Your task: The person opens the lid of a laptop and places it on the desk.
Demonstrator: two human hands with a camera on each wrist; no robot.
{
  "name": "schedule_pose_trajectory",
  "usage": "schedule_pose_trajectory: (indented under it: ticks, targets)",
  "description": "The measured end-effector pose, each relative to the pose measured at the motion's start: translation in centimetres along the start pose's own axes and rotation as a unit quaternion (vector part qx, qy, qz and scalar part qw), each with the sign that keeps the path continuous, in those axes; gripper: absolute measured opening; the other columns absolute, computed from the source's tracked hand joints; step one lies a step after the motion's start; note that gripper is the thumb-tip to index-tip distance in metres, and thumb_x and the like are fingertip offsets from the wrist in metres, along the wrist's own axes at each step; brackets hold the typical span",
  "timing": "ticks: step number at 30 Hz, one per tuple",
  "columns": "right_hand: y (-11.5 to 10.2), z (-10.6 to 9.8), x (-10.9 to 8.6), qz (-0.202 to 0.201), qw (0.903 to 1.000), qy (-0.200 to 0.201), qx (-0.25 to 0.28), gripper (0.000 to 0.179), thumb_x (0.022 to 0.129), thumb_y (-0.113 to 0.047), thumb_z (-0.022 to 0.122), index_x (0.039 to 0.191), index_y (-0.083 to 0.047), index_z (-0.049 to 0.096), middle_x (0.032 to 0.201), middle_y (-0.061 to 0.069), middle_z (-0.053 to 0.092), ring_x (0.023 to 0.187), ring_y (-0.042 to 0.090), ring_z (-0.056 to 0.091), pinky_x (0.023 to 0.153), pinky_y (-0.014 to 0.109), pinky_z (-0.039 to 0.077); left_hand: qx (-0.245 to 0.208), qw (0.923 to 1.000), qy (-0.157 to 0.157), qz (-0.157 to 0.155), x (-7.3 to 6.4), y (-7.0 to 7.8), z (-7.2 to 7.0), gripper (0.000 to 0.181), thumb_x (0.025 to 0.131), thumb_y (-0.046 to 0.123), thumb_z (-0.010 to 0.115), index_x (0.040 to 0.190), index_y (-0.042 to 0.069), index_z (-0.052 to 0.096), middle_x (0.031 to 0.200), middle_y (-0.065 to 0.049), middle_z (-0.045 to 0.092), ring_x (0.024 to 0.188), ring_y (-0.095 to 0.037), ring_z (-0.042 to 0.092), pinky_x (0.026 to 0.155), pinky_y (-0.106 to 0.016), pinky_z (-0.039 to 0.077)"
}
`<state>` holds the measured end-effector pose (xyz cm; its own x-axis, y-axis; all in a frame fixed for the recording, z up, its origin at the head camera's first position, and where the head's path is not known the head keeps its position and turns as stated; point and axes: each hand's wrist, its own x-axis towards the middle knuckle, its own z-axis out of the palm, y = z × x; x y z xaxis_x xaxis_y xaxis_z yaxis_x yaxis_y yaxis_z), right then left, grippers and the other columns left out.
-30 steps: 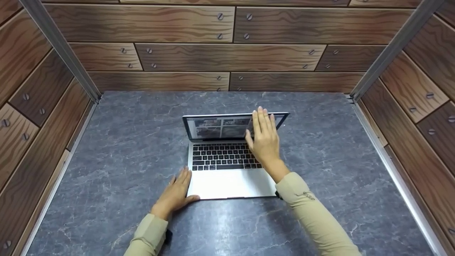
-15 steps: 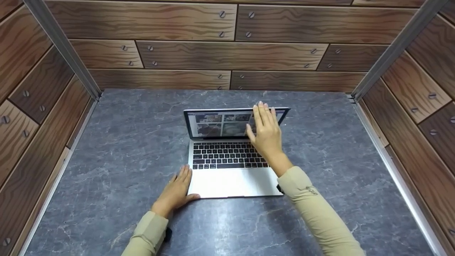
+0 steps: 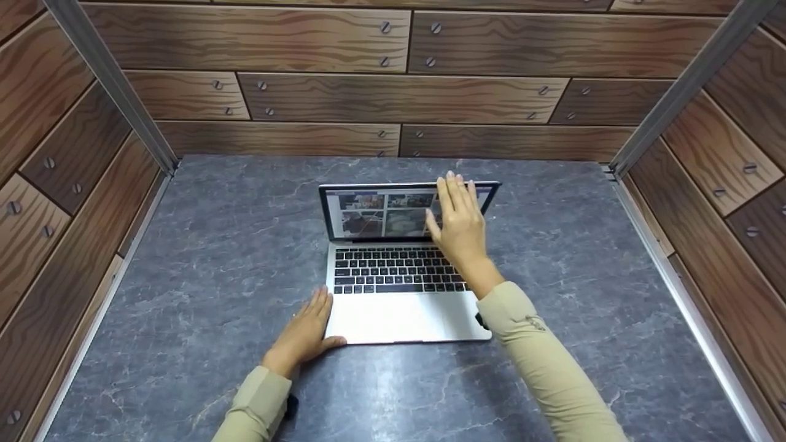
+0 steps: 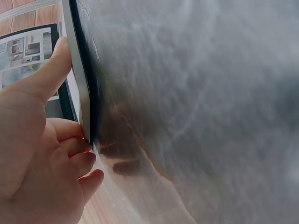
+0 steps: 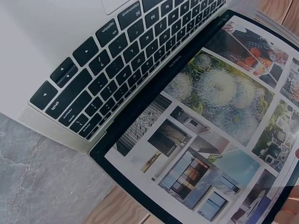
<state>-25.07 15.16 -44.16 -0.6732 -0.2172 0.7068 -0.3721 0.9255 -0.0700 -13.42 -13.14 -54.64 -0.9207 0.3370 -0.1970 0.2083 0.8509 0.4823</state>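
Observation:
A silver laptop (image 3: 393, 316) with a black keyboard (image 5: 117, 70) sits on the table, its lid raised and pictures on the lit screen (image 3: 359, 215). My left hand (image 3: 304, 334) rests at the base's front left corner, fingers along the left side and thumb at the front edge. In the left wrist view that hand (image 4: 37, 144) touches the laptop's thin edge (image 4: 80, 74). My right hand (image 3: 462, 230) lies against the right part of the screen, fingers straight and their tips at the top edge. Only part of its fingers (image 5: 288, 215) shows in the right wrist view.
The table (image 3: 221, 245) has a dark grey marbled surface. Wood-patterned walls (image 3: 393, 98) enclose it at the back and both sides, with metal posts (image 3: 116, 86) in the back corners.
The lid has tilted further back, its top edge rising in the head view and showing more of the screen. My right hand has moved with it; the left hand stays at the corner.

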Motion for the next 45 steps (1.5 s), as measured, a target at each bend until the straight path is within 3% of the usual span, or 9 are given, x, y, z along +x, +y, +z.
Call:
schedule_pose_trajectory:
  ticks: [9,22,35,45]
  targets:
    - [-0.1,0.3,0.4,0.001,1.0000,0.001,0.004,0.052,0.088,-0.020,0.067,0.132,0.004,0.054,0.138,0.023,0.056,0.130,0.038,0.053,0.118,0.049,0.037,-0.008,0.9998,-0.006,-0.014,0.1,0.0,0.2,0.093,0.085,0.044,0.068,0.149,-0.009,0.025,0.160,-0.026,0.018,0.151,-0.041,0.016,0.125,-0.052,0.020]
    - [0.2,0.6,1.7,0.023,0.9986,-0.045,0.014,0.056,0.089,-0.024,0.064,0.136,0.003,0.051,0.142,0.023,0.051,0.135,0.038,0.048,0.120,0.050,0.033,-0.010,0.9998,-0.008,-0.015,0.1,0.1,0.2,0.092,0.085,0.043,0.068,0.149,-0.008,0.025,0.160,-0.026,0.018,0.151,-0.040,0.016,0.125,-0.052,0.020]
    - [0.7,1.1,3.5,0.044,0.9920,-0.113,0.035,0.058,0.091,-0.025,0.061,0.140,0.002,0.046,0.147,0.023,0.045,0.140,0.038,0.042,0.125,0.048,0.025,-0.006,0.9996,0.022,0.016,0.1,-0.4,0.6,0.092,0.084,0.040,0.070,0.146,-0.011,0.028,0.157,-0.030,0.022,0.149,-0.043,0.020,0.123,-0.053,0.022]
    - [1.1,1.4,4.7,0.048,0.9853,-0.163,0.016,0.062,0.092,-0.028,0.059,0.144,0.001,0.042,0.151,0.022,0.041,0.142,0.037,0.038,0.126,0.045,0.023,0.006,0.9997,0.020,0.009,0.2,-0.1,0.5,0.092,0.082,0.040,0.072,0.145,-0.013,0.030,0.156,-0.031,0.025,0.148,-0.043,0.022,0.123,-0.052,0.023]
